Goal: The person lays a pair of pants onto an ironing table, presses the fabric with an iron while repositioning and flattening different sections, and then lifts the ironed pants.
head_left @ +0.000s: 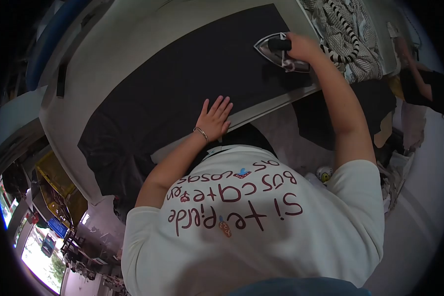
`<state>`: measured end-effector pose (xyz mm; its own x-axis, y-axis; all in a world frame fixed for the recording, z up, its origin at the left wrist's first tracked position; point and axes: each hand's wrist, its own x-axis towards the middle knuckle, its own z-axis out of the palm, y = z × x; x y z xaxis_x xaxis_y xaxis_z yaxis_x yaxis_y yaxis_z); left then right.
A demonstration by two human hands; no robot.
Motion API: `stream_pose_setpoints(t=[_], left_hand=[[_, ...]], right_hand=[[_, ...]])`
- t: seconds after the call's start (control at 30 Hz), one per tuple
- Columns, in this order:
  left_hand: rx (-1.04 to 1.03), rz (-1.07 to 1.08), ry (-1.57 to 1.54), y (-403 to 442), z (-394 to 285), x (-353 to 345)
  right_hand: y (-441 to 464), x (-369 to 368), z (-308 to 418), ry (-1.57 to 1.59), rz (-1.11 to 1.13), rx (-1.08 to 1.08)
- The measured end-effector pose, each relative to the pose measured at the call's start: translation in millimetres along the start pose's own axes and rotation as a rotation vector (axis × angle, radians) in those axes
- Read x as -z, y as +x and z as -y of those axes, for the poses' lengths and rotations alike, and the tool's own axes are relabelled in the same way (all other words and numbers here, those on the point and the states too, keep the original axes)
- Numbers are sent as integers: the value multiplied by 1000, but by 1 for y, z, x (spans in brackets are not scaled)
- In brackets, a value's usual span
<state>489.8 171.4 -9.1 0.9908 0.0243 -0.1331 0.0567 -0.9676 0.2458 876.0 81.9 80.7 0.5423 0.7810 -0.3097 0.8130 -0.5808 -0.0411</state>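
Observation:
A wide piece of dark fabric [182, 74] lies over the pale ironing table [128, 47], its left end bunched in folds and hanging past the near edge. My left hand [215, 117] rests flat on the fabric near that edge, fingers spread, a bracelet at the wrist. Toward the far right, my right hand [301, 48] is wrapped round the black handle of a steam iron [270, 48]. The iron sits on the cloth with its pointed tip to the left. Its soleplate is hidden from this angle.
Patterned grey-white cloth [348, 29] is heaped right of the iron, with a black-and-white striped hose [352, 42] across it. More dark fabric [320, 118] hangs below the table's right side. Another person's arm [417, 69] shows at far right.

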Motion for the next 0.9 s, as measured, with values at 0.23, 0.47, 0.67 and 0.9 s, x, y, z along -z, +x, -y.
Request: stream_pose_setpoints(t=[0.23, 0.47, 0.67, 0.9], left_hand=[[87, -245, -232, -34, 6, -3], [231, 158, -361, -7, 15, 43], [119, 346, -196, 13, 22, 36], [121, 272, 47, 3, -3, 46]], right_hand=[[-97, 1, -7, -199, 311, 160], [-72, -8, 1, -74, 93, 73], [-24, -14, 9, -65, 35, 22], [1, -11, 21, -73, -26, 18]])
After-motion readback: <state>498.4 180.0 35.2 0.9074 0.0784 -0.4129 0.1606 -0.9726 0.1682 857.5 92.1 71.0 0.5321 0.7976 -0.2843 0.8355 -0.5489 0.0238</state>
